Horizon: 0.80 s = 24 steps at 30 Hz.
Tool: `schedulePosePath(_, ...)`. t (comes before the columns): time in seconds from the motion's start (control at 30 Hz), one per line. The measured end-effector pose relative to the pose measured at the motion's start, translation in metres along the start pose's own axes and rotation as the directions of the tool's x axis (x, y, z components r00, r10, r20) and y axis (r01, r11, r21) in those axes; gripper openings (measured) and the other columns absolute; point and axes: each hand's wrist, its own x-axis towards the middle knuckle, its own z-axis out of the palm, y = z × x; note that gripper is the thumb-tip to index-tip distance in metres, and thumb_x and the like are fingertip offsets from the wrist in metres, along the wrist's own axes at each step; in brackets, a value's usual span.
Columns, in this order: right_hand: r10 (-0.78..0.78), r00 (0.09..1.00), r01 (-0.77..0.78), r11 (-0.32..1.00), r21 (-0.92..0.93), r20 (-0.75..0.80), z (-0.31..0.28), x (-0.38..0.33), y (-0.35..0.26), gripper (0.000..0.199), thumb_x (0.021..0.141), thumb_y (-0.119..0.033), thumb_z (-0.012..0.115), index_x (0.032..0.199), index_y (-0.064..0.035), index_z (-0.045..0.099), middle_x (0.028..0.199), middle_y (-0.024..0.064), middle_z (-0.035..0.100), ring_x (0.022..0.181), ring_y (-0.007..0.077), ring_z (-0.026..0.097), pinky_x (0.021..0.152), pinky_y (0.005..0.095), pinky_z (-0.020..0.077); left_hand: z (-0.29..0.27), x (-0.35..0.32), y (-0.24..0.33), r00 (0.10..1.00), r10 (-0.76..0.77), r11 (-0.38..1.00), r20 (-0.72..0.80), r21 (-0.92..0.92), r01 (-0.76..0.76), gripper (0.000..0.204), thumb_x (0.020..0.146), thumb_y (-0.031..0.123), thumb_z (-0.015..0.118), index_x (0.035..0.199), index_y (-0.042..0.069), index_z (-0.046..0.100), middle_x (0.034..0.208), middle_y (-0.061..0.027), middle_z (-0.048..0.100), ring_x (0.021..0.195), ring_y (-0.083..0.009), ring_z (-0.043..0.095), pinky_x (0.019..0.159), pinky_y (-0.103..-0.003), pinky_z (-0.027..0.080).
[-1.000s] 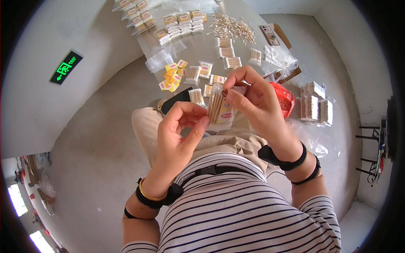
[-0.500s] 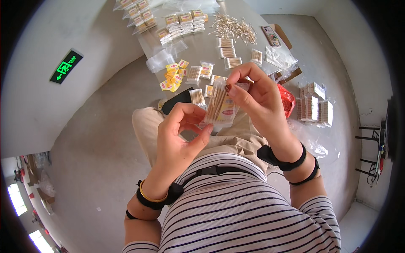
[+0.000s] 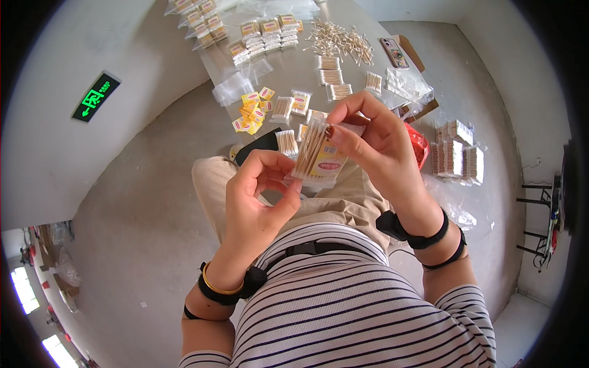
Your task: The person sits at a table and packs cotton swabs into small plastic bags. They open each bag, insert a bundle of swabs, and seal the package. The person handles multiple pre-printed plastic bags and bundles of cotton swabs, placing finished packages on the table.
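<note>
Between my two hands, above my lap, is a clear plastic bag of cotton swabs (image 3: 315, 153) with a yellow label card inside. My left hand (image 3: 261, 190) pinches its lower left corner between thumb and fingers. At its upper right edge, my right hand (image 3: 377, 144) grips it with thumb and forefinger. Just beyond, at the table's near edge, are several bagged bundles of swabs (image 3: 282, 110) and a loose pile of yellow label cards (image 3: 250, 116). A black flat object (image 3: 257, 146) with a swab bundle (image 3: 286, 142) on it lies nearest my left fingers.
On the table (image 3: 288, 70) stand stacked swab packs (image 3: 270, 34), a heap of loose swabs (image 3: 343, 43), sorted swab bundles (image 3: 331, 76), empty clear bags (image 3: 233, 89) and a phone (image 3: 394, 53). A red bag (image 3: 418, 147) and more swab stacks (image 3: 454, 153) are at the right.
The bag has shifted slightly left and turned so its yellow label shows more fully. My left hand has moved a little left with it; both hands keep their hold.
</note>
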Motion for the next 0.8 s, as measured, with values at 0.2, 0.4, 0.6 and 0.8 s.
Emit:
schedulePosePath(0.2, 0.000, 1.000, 0.000, 1.000, 0.018, -0.001, 0.000, 0.000, -0.002, 0.019, 0.098, -0.006, 0.070, 0.112, 0.0031, 0.060, 0.108, 0.0053, 0.063, 0.103, 0.0110, 0.062, 0.090, 0.0278, 0.0547, 0.002, 0.002, 0.006, 0.996, 0.086, 0.990, -0.007, 0.116, -0.084, 0.025, 0.085, 0.001, 0.075, 0.107, 0.000, 0.062, 0.098, -0.0047, 0.069, 0.085, -0.0105, 0.067, 0.076, -0.025, 0.054)
schedulePosePath(0.4, 0.000, 1.000, 0.000, 1.000, 0.006, 0.006, 0.001, 0.000, -0.002, 0.019, 0.099, -0.007, 0.069, 0.112, 0.0031, 0.060, 0.109, 0.0051, 0.063, 0.102, 0.0106, 0.062, 0.090, 0.0279, 0.0545, 0.002, 0.005, 0.005, 0.980, 0.199, 0.937, -0.007, 0.295, -0.188, 0.026, 0.082, 0.000, 0.074, 0.104, 0.000, 0.062, 0.096, -0.0072, 0.069, 0.082, -0.0144, 0.067, 0.073, -0.027, 0.053)
schedulePosePath(0.6, -0.002, 1.000, 0.002, 1.000, 0.027, -0.011, 0.002, -0.001, -0.003, 0.018, 0.098, -0.005, 0.068, 0.112, 0.0029, 0.059, 0.108, 0.0048, 0.063, 0.103, 0.0108, 0.063, 0.090, 0.0273, 0.0545, 0.003, 0.010, 0.010, 0.968, 0.251, 0.920, -0.003, 0.313, -0.237, 0.025, 0.082, 0.002, 0.074, 0.103, 0.001, 0.061, 0.097, -0.0075, 0.069, 0.083, -0.0175, 0.067, 0.072, -0.029, 0.053)
schedulePosePath(0.8, -0.006, 1.000, 0.006, 1.000, 0.006, -0.003, 0.003, 0.001, -0.003, 0.018, 0.097, -0.003, 0.068, 0.112, 0.0020, 0.060, 0.107, 0.0046, 0.063, 0.102, 0.0101, 0.063, 0.088, 0.0267, 0.0548, 0.006, 0.014, 0.017, 0.982, 0.187, 0.949, 0.003, 0.258, -0.181, 0.025, 0.085, 0.005, 0.074, 0.106, 0.003, 0.062, 0.098, -0.0050, 0.070, 0.087, -0.0151, 0.067, 0.074, -0.029, 0.052)
